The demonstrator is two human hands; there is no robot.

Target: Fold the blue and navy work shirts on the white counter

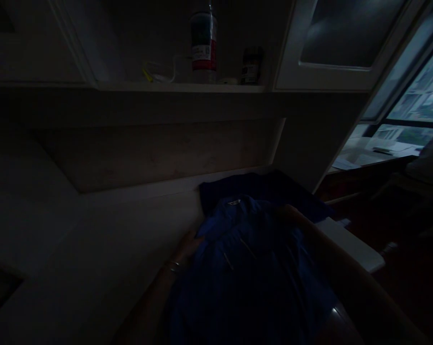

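A blue top with a pale label at its neck and two light cord-like strips on its front hangs spread before me. My left hand, with a bracelet on the wrist, is closed on its left shoulder edge. On the opposite shoulder, my right hand grips the fabric, its fingers mostly lost in the dark. Behind the top's neck lies a dark navy cloth on the white surface. The lower part of the top runs out of view.
Above is an open shelf holding a bottle with a red band, a dark jar and a pale cable. A cabinet door adjoins it. To the right are a window and a sill with papers. The room is dim.
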